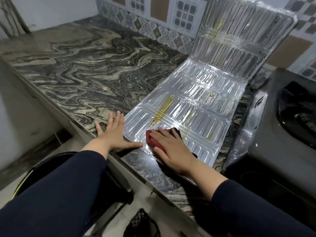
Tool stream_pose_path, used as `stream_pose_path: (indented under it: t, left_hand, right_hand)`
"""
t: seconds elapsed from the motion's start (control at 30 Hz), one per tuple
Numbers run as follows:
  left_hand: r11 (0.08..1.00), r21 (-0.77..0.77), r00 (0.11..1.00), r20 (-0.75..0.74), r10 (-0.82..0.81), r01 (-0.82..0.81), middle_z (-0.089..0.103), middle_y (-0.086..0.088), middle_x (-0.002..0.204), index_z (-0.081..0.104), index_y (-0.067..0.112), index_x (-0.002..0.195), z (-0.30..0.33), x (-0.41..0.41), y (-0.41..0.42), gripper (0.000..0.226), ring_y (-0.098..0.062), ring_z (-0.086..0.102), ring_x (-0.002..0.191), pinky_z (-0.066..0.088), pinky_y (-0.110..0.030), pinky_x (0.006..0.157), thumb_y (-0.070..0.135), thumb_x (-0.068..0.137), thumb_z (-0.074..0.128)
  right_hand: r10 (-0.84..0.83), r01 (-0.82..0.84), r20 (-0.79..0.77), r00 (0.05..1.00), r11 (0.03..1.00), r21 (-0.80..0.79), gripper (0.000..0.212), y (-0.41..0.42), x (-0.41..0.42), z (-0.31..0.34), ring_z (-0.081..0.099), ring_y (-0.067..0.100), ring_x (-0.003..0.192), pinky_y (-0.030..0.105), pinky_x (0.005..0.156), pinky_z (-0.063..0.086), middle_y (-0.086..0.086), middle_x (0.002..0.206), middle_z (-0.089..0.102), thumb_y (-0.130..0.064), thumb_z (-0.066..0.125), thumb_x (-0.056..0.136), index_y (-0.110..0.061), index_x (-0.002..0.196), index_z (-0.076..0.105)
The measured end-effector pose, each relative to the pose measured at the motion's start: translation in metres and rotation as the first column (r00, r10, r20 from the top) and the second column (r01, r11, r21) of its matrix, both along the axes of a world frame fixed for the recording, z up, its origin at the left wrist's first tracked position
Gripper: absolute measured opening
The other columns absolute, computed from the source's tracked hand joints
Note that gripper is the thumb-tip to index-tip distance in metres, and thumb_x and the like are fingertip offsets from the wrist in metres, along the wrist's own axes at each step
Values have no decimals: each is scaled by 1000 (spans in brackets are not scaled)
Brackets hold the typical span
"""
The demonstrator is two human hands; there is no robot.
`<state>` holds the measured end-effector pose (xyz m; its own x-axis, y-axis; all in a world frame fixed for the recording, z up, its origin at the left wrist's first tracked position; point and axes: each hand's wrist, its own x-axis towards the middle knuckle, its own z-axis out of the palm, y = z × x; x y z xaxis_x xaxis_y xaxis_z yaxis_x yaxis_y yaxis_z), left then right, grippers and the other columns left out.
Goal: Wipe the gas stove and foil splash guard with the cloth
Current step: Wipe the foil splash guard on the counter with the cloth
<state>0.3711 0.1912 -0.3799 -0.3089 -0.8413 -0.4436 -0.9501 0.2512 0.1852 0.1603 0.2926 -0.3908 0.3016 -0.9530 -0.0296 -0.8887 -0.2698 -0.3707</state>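
— Marbled stone is seen on the worktop [82, 65], with patterned tiles behind. Where is the foil splash guard [196, 100] placed?

— It is laid partly flat on the worktop, its far panel propped up against the tiled wall. Yellow oily streaks [164, 106] are left on the flat panel.

— And the cloth [152, 137]?

— It is pressed onto the near corner of the guard under the right hand [172, 147], whose fingers are spread flat over it. The left hand [112, 132] is laid flat with straight fingers at the guard's left edge, apparently to steady it.

— Which step is judged to be in hand?

— Wiping of the guard, barely begun. A push of the cloth forward through the streaks seems called for next. The gas stove [280, 134], just to the right, appears not yet wiped.
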Motion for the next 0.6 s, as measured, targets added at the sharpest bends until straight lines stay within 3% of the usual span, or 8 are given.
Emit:
stream_pose_path:
  t: [0.17, 0.27, 0.47, 0.6]
  left_hand:
    - [1000, -30, 1000, 15, 2, -1, -37, 6, 152, -22, 20, 148, -5, 1, 0, 138, -17, -39, 137, -20, -67, 107, 93, 52, 43]
    - [999, -49, 1000, -9, 5, -5, -38, 7, 151, -22, 20, 148, -4, 1, 4, 141, -16, -41, 135, -25, -62, 104, 97, 45, 36]
    - [999, -53, 1000, -1, 12, -12, -43, 8, 148, -24, 21, 147, -7, 2, 2, 142, -16, -45, 133, -28, -60, 104, 99, 42, 31]
    - [998, -62, 1000, -7, 28, -29, -41, 11, 148, -25, 24, 146, -9, 1, 2, 140, -15, -42, 135, -22, -62, 109, 98, 43, 34]
  right_hand:
    - [15, -15, 1, 1000, 1000, -16, 52, -34, 34, -7, 11, 13, 148, 44, 119, -2, -7, 158, 24, -43, 26, 99, -24, 147, 32]
    - [37, -40, -58, 998, 998, -53, 52, -52, 18, -9, 14, 12, 147, 42, 118, 1, -10, 157, 26, -46, 28, 98, -27, 147, 32]
    - [-271, 261, -126, 954, 961, -91, 55, -131, -41, -13, 13, 17, 147, 45, 119, 4, -3, 158, 24, -46, 22, 99, -24, 149, 25]
    - [-399, 391, -128, 908, 917, -82, 57, -175, -73, -11, 15, 22, 147, 48, 117, 8, 5, 158, 24, -44, 23, 100, -15, 149, 22]
